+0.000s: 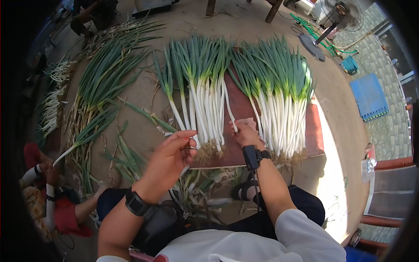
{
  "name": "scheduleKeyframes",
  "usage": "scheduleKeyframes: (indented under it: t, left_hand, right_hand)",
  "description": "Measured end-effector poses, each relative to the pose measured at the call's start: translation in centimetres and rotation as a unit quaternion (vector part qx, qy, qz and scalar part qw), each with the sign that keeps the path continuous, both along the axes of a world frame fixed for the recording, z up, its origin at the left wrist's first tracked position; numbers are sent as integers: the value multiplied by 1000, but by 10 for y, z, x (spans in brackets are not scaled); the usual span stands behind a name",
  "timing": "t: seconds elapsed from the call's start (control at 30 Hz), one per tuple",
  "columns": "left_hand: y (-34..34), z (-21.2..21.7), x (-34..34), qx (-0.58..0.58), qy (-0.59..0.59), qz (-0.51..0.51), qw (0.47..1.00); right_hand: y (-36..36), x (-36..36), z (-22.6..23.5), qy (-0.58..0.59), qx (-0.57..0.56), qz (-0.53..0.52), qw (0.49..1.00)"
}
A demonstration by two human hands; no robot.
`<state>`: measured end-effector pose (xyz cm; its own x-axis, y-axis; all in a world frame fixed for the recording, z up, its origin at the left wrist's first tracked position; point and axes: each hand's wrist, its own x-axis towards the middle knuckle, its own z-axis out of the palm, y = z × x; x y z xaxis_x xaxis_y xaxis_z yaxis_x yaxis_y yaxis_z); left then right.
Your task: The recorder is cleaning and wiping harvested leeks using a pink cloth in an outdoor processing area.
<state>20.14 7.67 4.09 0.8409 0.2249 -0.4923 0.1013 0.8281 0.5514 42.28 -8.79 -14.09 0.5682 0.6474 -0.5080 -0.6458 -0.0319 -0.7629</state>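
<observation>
Two bunches of green onions lie side by side on a low red-brown board, leaves away from me and roots toward me. My right hand is between the bunches, its fingers closed at the lower white end of a single green onion along the right edge of the left bunch. My left hand is beside the root end of that bunch, fingers curled in; what they hold, if anything, cannot be made out. The right bunch rests untouched, its roots lined up near the board's front edge.
A heap of untrimmed green onions lies on the left, where another person's hand holds one stalk. Stripped leaves litter the ground by my feet. A standing fan, a green hose and a blue crate are at the right.
</observation>
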Motion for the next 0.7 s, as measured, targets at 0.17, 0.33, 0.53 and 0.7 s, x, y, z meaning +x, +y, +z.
scheduleKeyframes:
  t: [0.17, 0.33, 0.53, 0.7]
  left_hand:
    - [-34, -27, 12, 23, 43, -113, 992]
    - [-66, -43, 12, 49, 78, -163, 982]
    - [-87, -55, 12, 32, 65, -241, 968]
    - [-103, -57, 9, 45, 70, -281, 956]
  right_hand:
    - [-39, -23, 57, 109, 63, -52, 991]
    - [-83, -91, 121, 238, 65, -81, 966]
    - [-125, -134, 176, 174, 32, -20, 984]
    - [-123, -161, 164, 137, -2, 0, 991]
